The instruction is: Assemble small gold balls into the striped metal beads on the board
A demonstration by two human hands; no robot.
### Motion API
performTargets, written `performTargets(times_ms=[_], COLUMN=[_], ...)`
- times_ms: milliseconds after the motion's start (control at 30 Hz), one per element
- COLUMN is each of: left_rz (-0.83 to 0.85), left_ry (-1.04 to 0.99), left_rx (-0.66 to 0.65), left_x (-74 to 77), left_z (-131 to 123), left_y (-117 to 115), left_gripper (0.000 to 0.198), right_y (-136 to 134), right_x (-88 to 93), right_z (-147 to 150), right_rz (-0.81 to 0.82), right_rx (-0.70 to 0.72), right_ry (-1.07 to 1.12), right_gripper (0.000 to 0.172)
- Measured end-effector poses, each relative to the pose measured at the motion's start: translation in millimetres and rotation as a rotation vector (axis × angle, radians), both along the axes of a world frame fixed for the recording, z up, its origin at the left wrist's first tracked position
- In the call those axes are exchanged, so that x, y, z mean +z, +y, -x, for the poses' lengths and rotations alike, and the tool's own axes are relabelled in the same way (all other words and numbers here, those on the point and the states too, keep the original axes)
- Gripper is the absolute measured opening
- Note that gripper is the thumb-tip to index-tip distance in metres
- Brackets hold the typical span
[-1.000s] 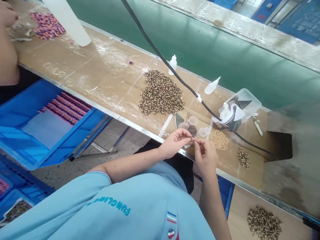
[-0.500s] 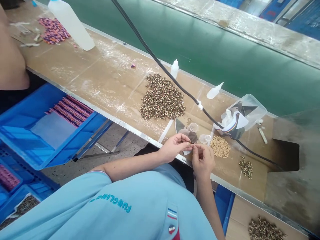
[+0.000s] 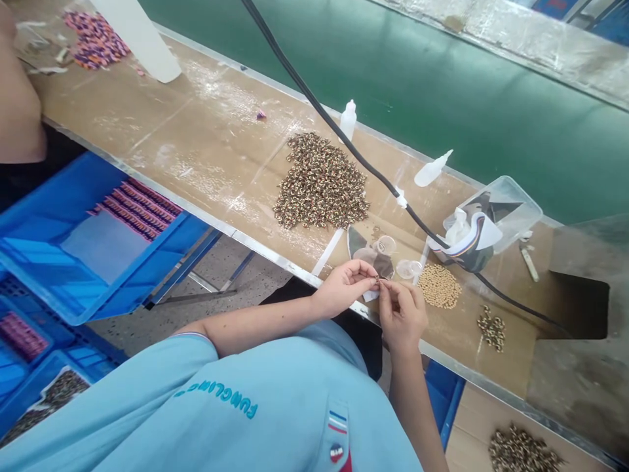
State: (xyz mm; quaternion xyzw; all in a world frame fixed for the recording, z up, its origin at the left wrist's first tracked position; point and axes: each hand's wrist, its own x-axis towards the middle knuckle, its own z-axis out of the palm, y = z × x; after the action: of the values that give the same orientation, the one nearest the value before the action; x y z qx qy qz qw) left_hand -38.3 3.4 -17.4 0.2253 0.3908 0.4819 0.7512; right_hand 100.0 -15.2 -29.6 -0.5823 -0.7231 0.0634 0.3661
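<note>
At the table's near edge, my left hand (image 3: pixel 346 286) and my right hand (image 3: pixel 403 313) meet fingertip to fingertip. Pinched in the left fingers is a small dark and gold piece (image 3: pixel 377 279), too tiny to make out fully. The right thumb and forefinger close against it; whether they hold a part of their own is hidden. Just beyond the fingers are small clear cups (image 3: pixel 384 246) on a dark cloth scrap. Right of them lies a pile of small tan discs (image 3: pixel 439 286). A large heap of dark and gold ring-like pieces (image 3: pixel 322 183) spreads farther back.
A black cable (image 3: pixel 314 101) hangs across the table. White squeeze bottles (image 3: pixel 348 120) sit near the green belt (image 3: pixel 442 98). A clear plastic box (image 3: pixel 515 203) holds cloth. Blue crates (image 3: pixel 59 262) stand at the left, near another person's arm (image 3: pixel 19 105). A smaller pile (image 3: pixel 491 330) lies right.
The view has shifted slightly, so the table's things sit a little differently in the picture. Both hands stay together at the fingertips, with only small finger movement.
</note>
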Motion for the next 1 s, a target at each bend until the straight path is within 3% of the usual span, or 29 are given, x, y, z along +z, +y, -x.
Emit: performTargets(times_ms=[800, 1000], left_rz=[-0.047, -0.021], left_ry=[0.064, 0.056], left_rx=[-0.05, -0.047], left_x=[-3.0, -4.0], left_z=[-0.2, -0.5], left_y=[-0.2, 0.0], left_gripper=[0.012, 0.013], right_y=[2.1, 3.1], right_x=[0.0, 1.6], right_z=[-4.4, -5.5], right_rz=[0.04, 0.01], right_rx=[0.087, 0.109], right_ry=[-0.149, -0.11], right_gripper=[0.02, 0.012])
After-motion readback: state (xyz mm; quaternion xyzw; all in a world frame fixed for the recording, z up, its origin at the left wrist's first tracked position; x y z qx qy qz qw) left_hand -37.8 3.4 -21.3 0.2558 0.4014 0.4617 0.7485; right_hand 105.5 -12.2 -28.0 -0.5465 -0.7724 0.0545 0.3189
